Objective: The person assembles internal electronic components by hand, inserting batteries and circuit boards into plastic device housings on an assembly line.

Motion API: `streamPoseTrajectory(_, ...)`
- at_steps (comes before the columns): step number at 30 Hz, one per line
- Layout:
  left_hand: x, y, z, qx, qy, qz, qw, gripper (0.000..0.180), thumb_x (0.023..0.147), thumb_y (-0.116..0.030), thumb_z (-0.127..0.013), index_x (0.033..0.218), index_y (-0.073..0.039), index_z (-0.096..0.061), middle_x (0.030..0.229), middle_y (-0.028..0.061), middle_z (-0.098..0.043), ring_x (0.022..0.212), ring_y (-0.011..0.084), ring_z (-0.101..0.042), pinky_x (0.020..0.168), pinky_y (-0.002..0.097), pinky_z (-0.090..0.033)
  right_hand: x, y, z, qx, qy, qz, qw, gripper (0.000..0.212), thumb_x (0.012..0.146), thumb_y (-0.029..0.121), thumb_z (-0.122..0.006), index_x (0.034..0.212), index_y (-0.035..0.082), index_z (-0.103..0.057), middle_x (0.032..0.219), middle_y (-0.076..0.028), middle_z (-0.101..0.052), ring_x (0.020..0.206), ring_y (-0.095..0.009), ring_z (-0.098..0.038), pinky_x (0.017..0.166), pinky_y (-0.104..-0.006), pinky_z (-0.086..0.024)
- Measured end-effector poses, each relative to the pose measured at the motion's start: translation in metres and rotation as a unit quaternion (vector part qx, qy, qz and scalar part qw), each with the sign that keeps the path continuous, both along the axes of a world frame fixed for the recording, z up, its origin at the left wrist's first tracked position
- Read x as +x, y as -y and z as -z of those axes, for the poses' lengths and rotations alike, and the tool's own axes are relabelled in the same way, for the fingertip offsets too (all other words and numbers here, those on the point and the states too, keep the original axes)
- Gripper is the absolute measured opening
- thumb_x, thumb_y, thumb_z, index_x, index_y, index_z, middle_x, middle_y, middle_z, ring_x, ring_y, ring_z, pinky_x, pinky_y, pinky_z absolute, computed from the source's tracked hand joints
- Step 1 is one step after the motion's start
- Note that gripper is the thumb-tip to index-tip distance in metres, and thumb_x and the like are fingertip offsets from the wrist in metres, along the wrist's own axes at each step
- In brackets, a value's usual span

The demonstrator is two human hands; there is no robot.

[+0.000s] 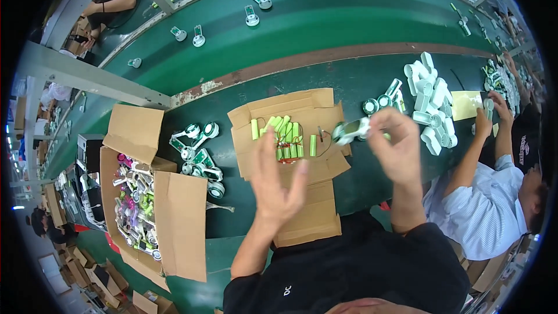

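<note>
My right hand (397, 142) is closed in a pinch on a small white device half with a green, round end (349, 132), held up over the right side of a flattened cardboard sheet (308, 212). A dark wire hangs by it. My left hand (276, 183) is open, fingers spread, above the sheet and in front of several light-green battery cells (288, 134) with red and black wires. One single green cell (313, 145) lies apart to their right, beneath the held device half. Whether the left fingertips touch the cells I cannot tell.
White-and-green device halves (200, 160) lie left of the sheet, others (383, 102) at its upper right. Farther right is a pile of white shells (430, 102). An open cardboard box (183, 227) holds mixed parts. Beyond runs a green conveyor (314, 17); a co-worker (482, 197) sits at right.
</note>
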State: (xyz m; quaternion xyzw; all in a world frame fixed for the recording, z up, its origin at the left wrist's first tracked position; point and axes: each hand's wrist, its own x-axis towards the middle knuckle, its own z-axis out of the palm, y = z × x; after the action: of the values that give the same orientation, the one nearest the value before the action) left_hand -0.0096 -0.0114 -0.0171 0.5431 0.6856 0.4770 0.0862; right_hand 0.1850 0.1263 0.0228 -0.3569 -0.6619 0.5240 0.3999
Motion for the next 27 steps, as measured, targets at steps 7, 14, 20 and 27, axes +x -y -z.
streamPoseTrajectory(7, -0.066, -0.003, -0.008, -0.060, -0.096, -0.072, 0.991, 0.054, 0.097, -0.014, -0.068, 0.146, 0.000, -0.050, 0.144, 0.0223, -0.050, 0.135, 0.0376, -0.050, 0.114, 0.0463, -0.039, 0.060, -0.060, 0.027, 0.101, 0.264, 0.074, 0.956, 0.006, 0.090, 0.001, -0.066, 0.096, 0.000, -0.066, 0.089, -0.007, -0.070, 0.083, -0.017, -0.063, 0.074, -0.0314, -0.049)
streamPoseTrajectory(14, -0.162, -0.085, -0.016, -0.052, -0.208, -0.086, 0.973, 0.057, 0.090, -0.023, -0.074, 0.138, 0.002, -0.057, 0.138, 0.0298, -0.051, 0.126, 0.0472, -0.052, 0.106, 0.0517, -0.044, 0.008, -0.099, -0.004, 0.406, 0.274, 0.129, 0.862, 0.025, 0.086, 0.008, -0.072, 0.110, 0.002, -0.067, 0.122, -0.016, -0.067, 0.116, -0.037, -0.059, 0.101, -0.0442, -0.046)
streamPoseTrajectory(20, -0.266, -0.195, 0.046, -0.230, -0.196, -0.170, 0.938, 0.093, 0.079, -0.066, -0.074, 0.154, -0.017, -0.048, 0.160, 0.0305, -0.027, 0.145, 0.0486, -0.036, 0.115, 0.0542, -0.040, -0.103, -0.256, 0.068, 0.350, 0.311, 0.061, 0.881, 0.093, 0.079, 0.062, -0.080, 0.143, 0.000, -0.054, 0.137, -0.025, -0.060, 0.130, -0.042, -0.052, 0.110, -0.0474, -0.044)
streamPoseTrajectory(27, -0.353, -0.265, 0.067, -0.318, -0.123, -0.257, 0.904, 0.115, 0.071, -0.094, -0.057, 0.162, -0.028, -0.035, 0.168, 0.0275, -0.016, 0.154, 0.0455, -0.023, 0.120, 0.0564, -0.031, -0.154, -0.393, 0.103, 0.253, 0.421, 0.119, 0.863, 0.119, 0.071, 0.088, -0.066, 0.155, 0.007, -0.045, 0.151, -0.026, -0.050, 0.144, -0.042, -0.042, 0.120, -0.0480, -0.032)
